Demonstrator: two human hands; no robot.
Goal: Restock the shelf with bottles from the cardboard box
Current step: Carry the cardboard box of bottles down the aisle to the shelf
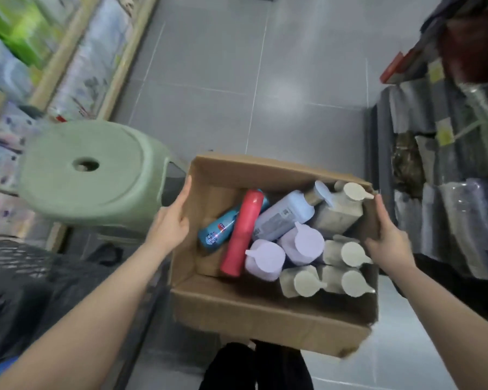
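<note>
From the head view, an open cardboard box (268,316) of plain brown card, flaps gone soft and ragged at the near right corner, is held between two bare hands above a grey tiled floor (223,80). The left hand (171,223) presses flat against the outside of the box's left wall, thumb hooked over the rim and fingers (185,190) stretched along the card. The right hand (389,240) clasps the right wall the same way, fingers (379,204) extended up along the rim, so both hands are closed on the box itself and on no bottle.

Inside, along the right wall, stand four pale beige square bottles with round pump tops: one at the far right corner (341,212), one midway (344,253), and two at the near edge (300,281) and (347,281). Two lilac pump bottles (302,246) and (265,260) stand just left of them, touching each other. A light blue bottle (285,215) lies tilted towards the far right corner. A red bottle (241,232) lies lengthwise in the middle, resting over a teal-blue bottle (219,228) beside the left wall.

A pale green plastic stool (90,170) stands just left of the box. Blurred shelves of packaged goods (448,153) flank the floor on the right.
</note>
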